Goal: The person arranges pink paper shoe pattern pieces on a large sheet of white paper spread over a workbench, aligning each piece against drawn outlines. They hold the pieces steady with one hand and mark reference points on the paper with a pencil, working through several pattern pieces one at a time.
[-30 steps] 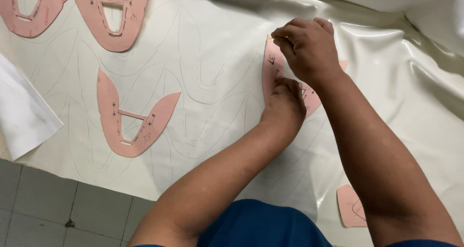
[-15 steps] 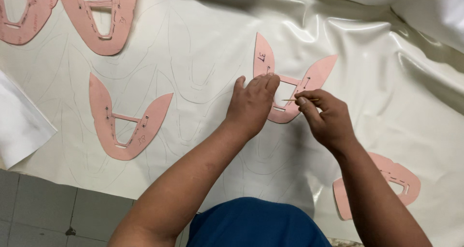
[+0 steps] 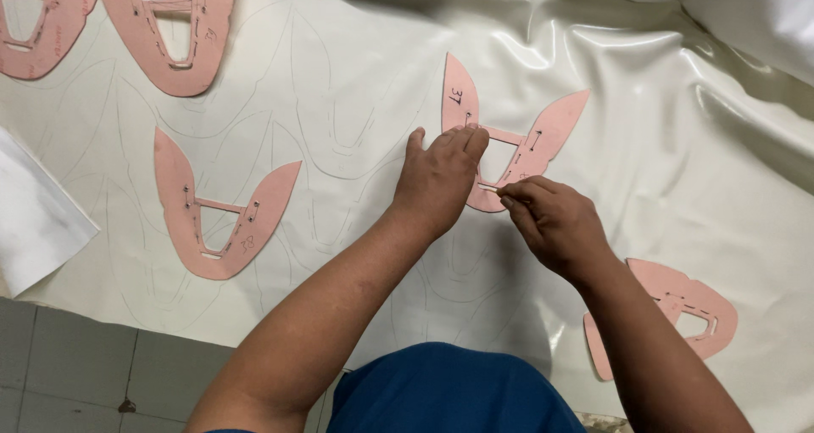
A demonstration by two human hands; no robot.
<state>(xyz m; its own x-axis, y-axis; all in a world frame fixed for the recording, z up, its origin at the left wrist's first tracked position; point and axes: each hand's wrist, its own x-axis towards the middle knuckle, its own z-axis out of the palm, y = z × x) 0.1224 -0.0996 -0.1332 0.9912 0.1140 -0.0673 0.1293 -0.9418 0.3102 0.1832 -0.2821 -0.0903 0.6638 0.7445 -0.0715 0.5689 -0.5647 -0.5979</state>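
A pink, V-shaped card pattern [image 3: 515, 149] with two pointed wings and a cross bar lies flat on a glossy cream sheet of material [image 3: 373, 85] marked with faint traced outlines. The left hand [image 3: 438, 178] presses palm-down on the pattern's lower left part, fingers together and stretched flat over it. The right hand [image 3: 555, 225] sits just beside the pattern's lower edge, its fingertips pinched together on a thin, pen-like tool [image 3: 492, 189] whose tip touches the pattern. Well left of this pattern lies a second, similar pink pattern [image 3: 222, 212]. Two more pink patterns [image 3: 170, 17] lie far up and left of it. Another pink pattern [image 3: 678, 301] lies lower right, partly hidden by the right forearm. A white sheet [image 3: 38, 221] lies at far left.
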